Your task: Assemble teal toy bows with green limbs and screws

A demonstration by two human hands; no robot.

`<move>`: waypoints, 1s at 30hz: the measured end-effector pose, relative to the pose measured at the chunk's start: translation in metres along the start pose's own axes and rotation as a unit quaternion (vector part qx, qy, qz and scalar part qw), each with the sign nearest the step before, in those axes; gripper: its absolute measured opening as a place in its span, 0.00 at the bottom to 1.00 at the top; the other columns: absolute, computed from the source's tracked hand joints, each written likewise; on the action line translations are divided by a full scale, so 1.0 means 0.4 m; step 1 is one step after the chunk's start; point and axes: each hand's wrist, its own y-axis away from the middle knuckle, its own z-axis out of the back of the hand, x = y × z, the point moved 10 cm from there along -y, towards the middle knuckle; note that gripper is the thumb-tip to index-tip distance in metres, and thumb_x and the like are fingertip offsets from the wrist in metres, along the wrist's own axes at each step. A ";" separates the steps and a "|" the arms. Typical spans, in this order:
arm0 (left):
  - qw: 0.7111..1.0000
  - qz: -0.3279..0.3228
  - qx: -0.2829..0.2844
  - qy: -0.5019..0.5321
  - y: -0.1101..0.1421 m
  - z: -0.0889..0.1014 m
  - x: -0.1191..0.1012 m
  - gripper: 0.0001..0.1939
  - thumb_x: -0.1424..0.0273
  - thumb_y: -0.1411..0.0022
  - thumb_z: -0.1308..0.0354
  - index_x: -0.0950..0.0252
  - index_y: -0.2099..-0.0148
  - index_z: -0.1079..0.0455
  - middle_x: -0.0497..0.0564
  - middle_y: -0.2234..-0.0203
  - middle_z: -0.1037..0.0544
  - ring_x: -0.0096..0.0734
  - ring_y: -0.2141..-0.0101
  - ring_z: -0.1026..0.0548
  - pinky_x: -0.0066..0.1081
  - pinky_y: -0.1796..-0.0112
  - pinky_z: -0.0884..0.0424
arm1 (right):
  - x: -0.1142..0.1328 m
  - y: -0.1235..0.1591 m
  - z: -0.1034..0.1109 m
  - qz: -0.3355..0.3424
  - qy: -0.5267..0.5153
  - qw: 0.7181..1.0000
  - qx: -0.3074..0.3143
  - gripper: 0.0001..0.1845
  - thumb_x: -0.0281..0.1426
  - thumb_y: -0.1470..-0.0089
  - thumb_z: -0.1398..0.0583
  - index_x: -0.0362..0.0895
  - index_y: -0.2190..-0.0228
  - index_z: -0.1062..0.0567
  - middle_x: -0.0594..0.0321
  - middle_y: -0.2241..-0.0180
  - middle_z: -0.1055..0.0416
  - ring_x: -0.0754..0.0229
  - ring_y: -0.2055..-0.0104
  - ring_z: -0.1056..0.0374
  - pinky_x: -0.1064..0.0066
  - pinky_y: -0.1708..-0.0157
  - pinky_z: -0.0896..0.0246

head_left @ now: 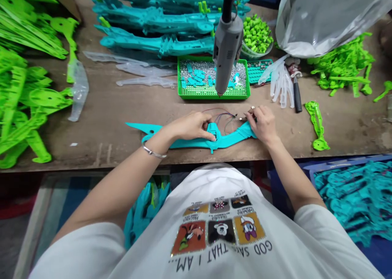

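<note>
A turquoise plastic toy sword [235, 139] lies along the front of the table, its pointed blade to the left. My left hand [192, 127] grips it at the guard, thumb on the squarish middle part. Thin dark and reddish wires [225, 115] run from that part toward the right. Over the handle end is my right hand [262, 123], closed, fingertips pinched near the wire ends. Something small and silvery shows at those fingertips, too small to name. The hand covers the tip of the handle.
A grey electric screwdriver [227, 54] hangs above a green tray [214, 94] of screws and turquoise bits. Turquoise shells [159, 42] lie behind. Green parts [24, 103] pile up at left; a green piece [317, 126] and a black-handled tool [297, 95] lie right.
</note>
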 end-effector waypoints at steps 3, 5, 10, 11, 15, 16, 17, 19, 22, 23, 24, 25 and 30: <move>0.996 -0.030 -0.073 -0.052 0.057 0.038 -0.061 0.20 0.54 0.39 0.34 0.63 0.54 0.26 0.47 0.69 0.21 0.32 0.69 0.26 0.29 0.68 0.39 | 0.003 0.006 0.068 -0.018 -0.064 0.998 -0.013 0.09 0.34 0.33 0.44 0.44 0.61 0.24 0.54 0.62 0.23 0.53 0.60 0.29 0.61 0.57 0.35; 0.979 -0.065 -0.142 -0.133 0.100 0.064 -0.110 0.13 0.59 0.33 0.37 0.64 0.54 0.26 0.50 0.67 0.21 0.34 0.66 0.26 0.30 0.66 0.38 | -0.013 0.005 0.116 -0.051 -0.095 0.994 -0.026 0.08 0.29 0.36 0.43 0.44 0.58 0.24 0.54 0.60 0.22 0.54 0.60 0.27 0.61 0.56 0.33; 0.897 -0.122 -0.288 -0.312 0.190 0.027 -0.154 0.10 0.70 0.27 0.47 0.62 0.60 0.24 0.53 0.69 0.23 0.37 0.65 0.28 0.34 0.65 0.35 | -0.042 0.002 0.120 -0.092 -0.113 0.989 0.011 0.11 0.24 0.41 0.43 0.45 0.60 0.23 0.56 0.62 0.19 0.55 0.62 0.24 0.63 0.58 0.31; 0.890 -0.132 -0.300 -0.317 0.201 0.002 -0.147 0.10 0.71 0.27 0.46 0.62 0.59 0.24 0.52 0.69 0.23 0.37 0.66 0.28 0.34 0.64 0.34 | -0.043 0.004 0.100 -0.093 -0.119 0.988 0.031 0.11 0.23 0.42 0.43 0.44 0.61 0.23 0.56 0.62 0.19 0.55 0.62 0.24 0.64 0.58 0.31; 0.892 -0.149 -0.313 -0.290 0.228 -0.097 -0.115 0.09 0.67 0.28 0.41 0.64 0.50 0.25 0.56 0.58 0.20 0.41 0.58 0.25 0.38 0.57 0.29 | -0.046 0.008 0.028 -0.112 -0.134 0.981 0.080 0.12 0.22 0.43 0.43 0.44 0.60 0.22 0.57 0.61 0.18 0.56 0.63 0.23 0.65 0.57 0.30; 0.898 -0.143 -0.313 -0.274 0.232 -0.112 -0.109 0.12 0.65 0.29 0.40 0.64 0.48 0.26 0.58 0.55 0.20 0.43 0.56 0.25 0.39 0.55 0.28 | -0.048 0.006 0.018 -0.117 -0.137 0.980 0.082 0.13 0.22 0.43 0.43 0.44 0.59 0.22 0.56 0.60 0.18 0.56 0.62 0.23 0.65 0.57 0.30; 0.904 -0.134 -0.315 -0.257 0.237 -0.119 -0.105 0.15 0.62 0.30 0.39 0.64 0.46 0.27 0.59 0.52 0.20 0.44 0.54 0.25 0.40 0.53 0.28 | -0.047 0.003 0.008 -0.119 -0.138 0.979 0.086 0.13 0.22 0.43 0.42 0.43 0.58 0.22 0.56 0.60 0.18 0.55 0.61 0.23 0.65 0.57 0.30; 0.913 -0.097 -0.326 -0.226 0.243 -0.115 -0.093 0.22 0.57 0.32 0.37 0.64 0.42 0.29 0.62 0.47 0.23 0.49 0.49 0.26 0.44 0.49 0.29 | -0.039 -0.004 -0.014 -0.112 -0.136 0.979 0.104 0.14 0.22 0.42 0.42 0.44 0.57 0.21 0.56 0.60 0.18 0.55 0.60 0.23 0.65 0.56 0.30; 0.921 -0.021 -0.331 -0.205 0.241 -0.089 -0.065 0.38 0.49 0.36 0.36 0.66 0.33 0.36 0.67 0.38 0.29 0.59 0.40 0.31 0.52 0.43 0.33 | -0.021 -0.008 -0.047 -0.089 -0.116 0.980 0.134 0.14 0.21 0.42 0.43 0.44 0.60 0.19 0.55 0.61 0.18 0.53 0.58 0.23 0.64 0.55 0.31; 0.925 -0.001 -0.320 -0.203 0.235 -0.085 -0.055 0.42 0.46 0.37 0.36 0.67 0.31 0.39 0.68 0.37 0.31 0.61 0.39 0.32 0.54 0.42 0.35 | -0.019 -0.007 -0.054 -0.086 -0.111 0.981 0.134 0.14 0.21 0.42 0.43 0.44 0.61 0.19 0.55 0.61 0.18 0.53 0.58 0.23 0.64 0.54 0.31; 0.930 0.014 -0.307 -0.202 0.228 -0.084 -0.046 0.45 0.45 0.37 0.36 0.67 0.29 0.42 0.69 0.36 0.32 0.62 0.38 0.33 0.55 0.42 0.35 | -0.018 -0.005 -0.057 -0.085 -0.107 0.982 0.130 0.15 0.20 0.42 0.43 0.44 0.62 0.18 0.54 0.60 0.18 0.53 0.58 0.23 0.63 0.53 0.31; 0.935 0.023 -0.293 -0.201 0.221 -0.085 -0.039 0.46 0.46 0.38 0.36 0.67 0.28 0.43 0.68 0.36 0.32 0.62 0.38 0.33 0.54 0.43 0.35 | -0.021 -0.003 -0.056 -0.088 -0.107 0.983 0.120 0.15 0.20 0.42 0.44 0.43 0.63 0.18 0.54 0.60 0.18 0.53 0.58 0.23 0.63 0.53 0.31; 0.942 0.033 -0.269 -0.196 0.204 -0.090 -0.023 0.42 0.51 0.36 0.35 0.63 0.28 0.43 0.63 0.38 0.28 0.59 0.42 0.30 0.51 0.44 0.34 | -0.072 -0.002 0.005 -0.115 -0.079 0.990 0.009 0.15 0.20 0.43 0.44 0.42 0.62 0.18 0.53 0.61 0.19 0.53 0.57 0.24 0.63 0.52 0.30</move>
